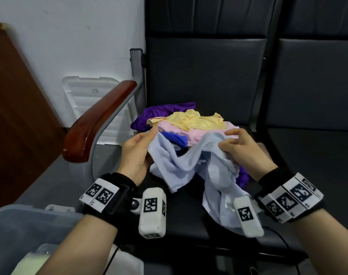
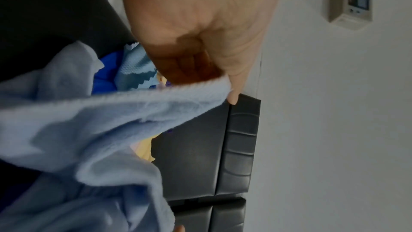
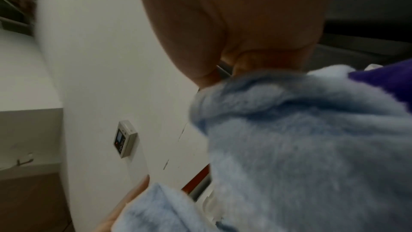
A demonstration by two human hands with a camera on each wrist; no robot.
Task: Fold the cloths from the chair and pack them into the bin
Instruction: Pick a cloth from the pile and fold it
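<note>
At centre frame, the left hand [image 1: 136, 150] and right hand [image 1: 239, 144] each pinch an edge of the light blue cloth [image 1: 191, 167], which sags bunched over the chair seat [image 1: 189, 231]. Twisted edges (corners hidden) risk a crooked fold, or snagging the pile [image 1: 189, 124] behind.

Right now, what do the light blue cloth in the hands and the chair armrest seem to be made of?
The light blue cloth looks like soft fleece or microfibre: matt, with a fuzzy nap showing in both wrist views, and it drapes limply. The armrest looks like varnished reddish-brown wood, or a wood-look coating; it is glossy with bright highlights and sits on a grey, probably metal, support.
</note>
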